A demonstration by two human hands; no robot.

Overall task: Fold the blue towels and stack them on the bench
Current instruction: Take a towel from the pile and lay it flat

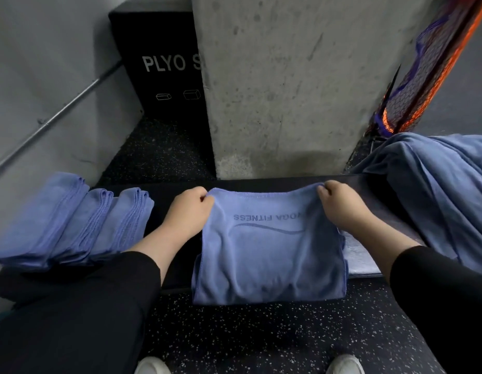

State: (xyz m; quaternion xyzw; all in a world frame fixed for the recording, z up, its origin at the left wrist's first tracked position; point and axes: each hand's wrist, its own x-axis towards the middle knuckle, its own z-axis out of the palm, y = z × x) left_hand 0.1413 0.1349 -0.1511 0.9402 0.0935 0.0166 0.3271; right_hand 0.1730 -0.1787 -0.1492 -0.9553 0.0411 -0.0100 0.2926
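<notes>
While both hands grip it, the towel (269, 255) lies across the bench (164, 195) between them, its near end hanging over the bench's front edge toward the speckled floor (261, 341). Left hand (189, 209): fingers curled, pinching the towel's far left corner. Right hand (339, 202): fingers curled likewise, pinching the far right corner. Both corners lifted slightly off the bench; far hem pulled taut between the hands.

Towel: blue, soft nap, stitched hem along the far edge. Doubled over, with layered edges showing at its left and right sides. Darker blue print on top, upside down from this view, reads "FITNESS" after a partly readable word; a curved swoosh line sits just nearer than the lettering. Shallow wrinkles across the middle.

Left of the left hand: folded towels (69, 225), same blue, lying on the bench in an overlapping row, hems showing. Right of the right hand: a loose heap (434, 193) of blue cloth, rumpled, draped over the bench's end.

Beyond the hands: a concrete pillar (283, 85); beside it, a black box (158, 66) lettered "PLYO". Black sleeves on both forearms.
</notes>
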